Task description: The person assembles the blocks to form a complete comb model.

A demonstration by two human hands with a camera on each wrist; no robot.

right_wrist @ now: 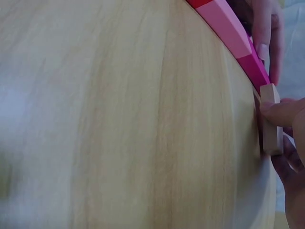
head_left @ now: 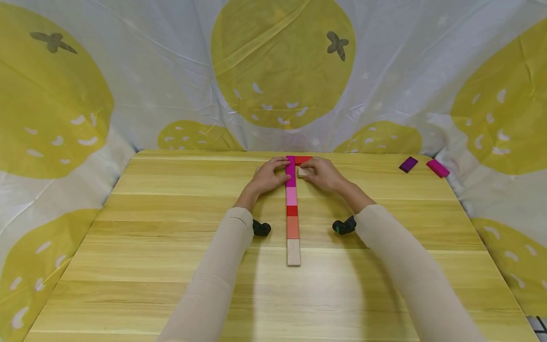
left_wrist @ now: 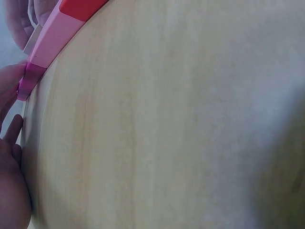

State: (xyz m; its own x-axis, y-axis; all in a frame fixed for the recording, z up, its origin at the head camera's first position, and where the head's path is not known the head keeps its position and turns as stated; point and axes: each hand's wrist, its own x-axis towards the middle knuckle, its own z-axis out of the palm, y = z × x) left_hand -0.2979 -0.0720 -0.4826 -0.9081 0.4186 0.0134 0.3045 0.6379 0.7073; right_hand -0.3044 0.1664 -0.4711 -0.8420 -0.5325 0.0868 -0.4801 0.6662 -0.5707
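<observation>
A column of flat blocks runs down the table's middle: a magenta block at the far end, then a pink block, a short red one, a salmon one and a pale wooden block nearest me. My left hand rests its thumb and fingertips on the magenta block. Between thumb and fingers, my right hand pinches another pale wooden block, just right of the magenta one. Beyond it, a longer red block lies crosswise at the magenta block's top end, partly covered by right-hand fingers.
Toward the table's far right corner lie a purple block and a separate magenta block. A white cloth with yellow fruit shapes hangs behind the wooden table. Black wrist devices show beside both sleeves.
</observation>
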